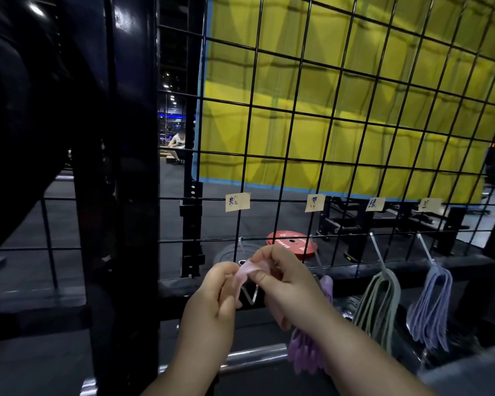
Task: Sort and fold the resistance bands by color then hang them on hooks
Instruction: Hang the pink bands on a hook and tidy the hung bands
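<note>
Slippage is your risk: your left hand [223, 284] and right hand [280, 278] both pinch the pink band [248, 270] at lower centre, by the leftmost hook [255, 292]. Release before it seats and it drops; your right wrist may brush the purple bands [306, 355].

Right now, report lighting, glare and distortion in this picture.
Head view: the wide-angle lens bows the wire grid; the black post at left sinks into shadow with small glare spots; the yellow panel is brightest; the pink band looks slightly soft.
</note>
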